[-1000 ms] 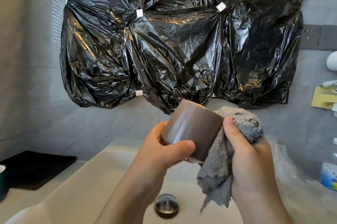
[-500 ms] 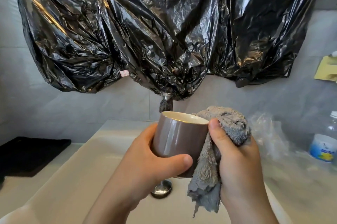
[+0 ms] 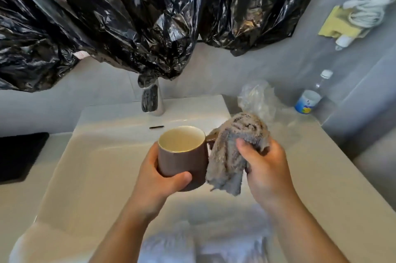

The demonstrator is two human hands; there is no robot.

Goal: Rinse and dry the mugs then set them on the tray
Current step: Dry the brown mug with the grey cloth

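— Where's the mug [image 3: 182,156]?
— In my left hand [image 3: 158,179], held over the sink [image 3: 85,155]. My thumb lies across the near wall and the fingers go round the far side out of sight, so it's a full grasp on the brown body. The mug stands upright, mouth up, long axis vertical.
— And the other hand?
— My right hand [image 3: 264,166] has its fingers bunched round the grey cloth [image 3: 229,155], thumb pressed on top. The cloth hangs against the mug's right side, where the handle pokes out. I can't tell whether it wraps the handle or only touches it.
— Which way is the tray?
— The black tray [image 3: 19,155] lies on the counter to the left, past the sink's left rim, well apart from the mug. Only part of it is in view. The left hand is the nearer one and has the mug, so I judge the carry goes leftward with that hand, mug kept upright, while the right takes the cloth away on the opposite side.
— Dry enough?
— I can't tell from here. No drops show on the wall, but the inside and base may want another wipe first.
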